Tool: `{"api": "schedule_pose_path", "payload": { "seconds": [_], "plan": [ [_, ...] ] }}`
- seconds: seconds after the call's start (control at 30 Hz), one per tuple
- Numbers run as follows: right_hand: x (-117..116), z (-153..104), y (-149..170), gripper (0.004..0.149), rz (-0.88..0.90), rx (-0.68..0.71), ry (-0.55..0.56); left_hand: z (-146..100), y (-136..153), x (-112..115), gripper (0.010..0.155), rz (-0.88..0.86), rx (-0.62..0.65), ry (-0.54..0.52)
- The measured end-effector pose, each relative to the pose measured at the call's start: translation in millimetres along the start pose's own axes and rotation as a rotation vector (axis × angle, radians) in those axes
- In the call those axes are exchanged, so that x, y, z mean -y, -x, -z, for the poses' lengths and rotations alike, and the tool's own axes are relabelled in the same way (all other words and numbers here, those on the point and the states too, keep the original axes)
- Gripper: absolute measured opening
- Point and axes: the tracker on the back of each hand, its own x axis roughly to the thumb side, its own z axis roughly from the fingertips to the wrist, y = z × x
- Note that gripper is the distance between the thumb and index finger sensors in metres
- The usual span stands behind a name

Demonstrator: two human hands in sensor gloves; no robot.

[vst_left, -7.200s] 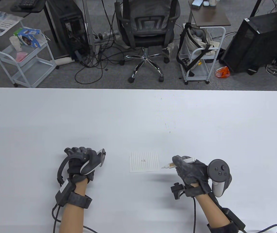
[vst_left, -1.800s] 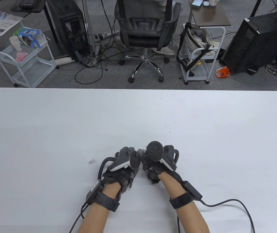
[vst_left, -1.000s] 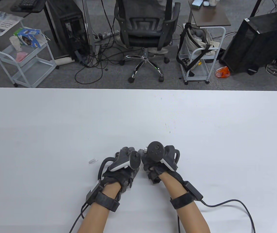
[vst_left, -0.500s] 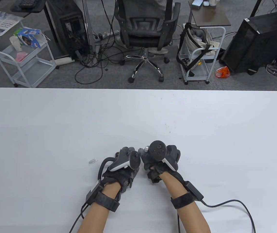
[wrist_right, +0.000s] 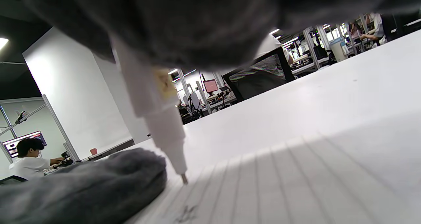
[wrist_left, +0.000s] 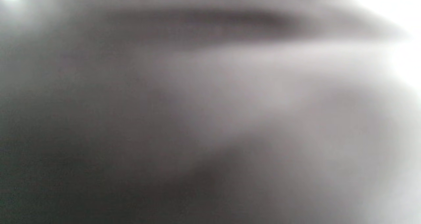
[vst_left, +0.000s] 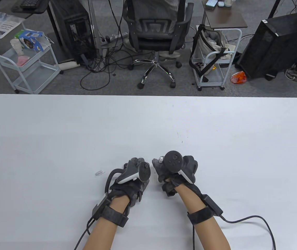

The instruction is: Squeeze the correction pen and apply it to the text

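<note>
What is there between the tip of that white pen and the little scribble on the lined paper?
Only bare lined paper. In the right wrist view the correction pen tip hangs just above the sheet, short of the scribble; nothing lies between them.

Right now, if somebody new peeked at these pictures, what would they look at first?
Probably the two gloved hands close together at the table's near edge: the left hand pressing on lined paper, the right hand gripping a white correction pen whose tip sits on or just above the page, beyond a scribble. A tiny clear cap lies left of the hands.
</note>
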Motion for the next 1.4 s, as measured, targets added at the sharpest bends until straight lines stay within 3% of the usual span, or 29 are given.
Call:
{"api": "schedule_pose_path", "payload": {
  "seconds": [1.03,1.2,1.4],
  "plan": [
    [-7.7,2.5,-3.3,0.039,-0.048,-0.005,-0.011,0.1,-0.2,0.5,0.067,0.002,0.0,0.002],
    [-7.2,4.0,-3.1,0.039,-0.036,0.007,-0.057,0.1,-0.1,0.6,0.067,0.001,0.001,0.003],
    [-6.6,2.6,-1.6,0.039,-0.045,-0.012,-0.015,0.1,-0.2,0.6,0.067,0.001,0.001,0.003]
  ]
}}
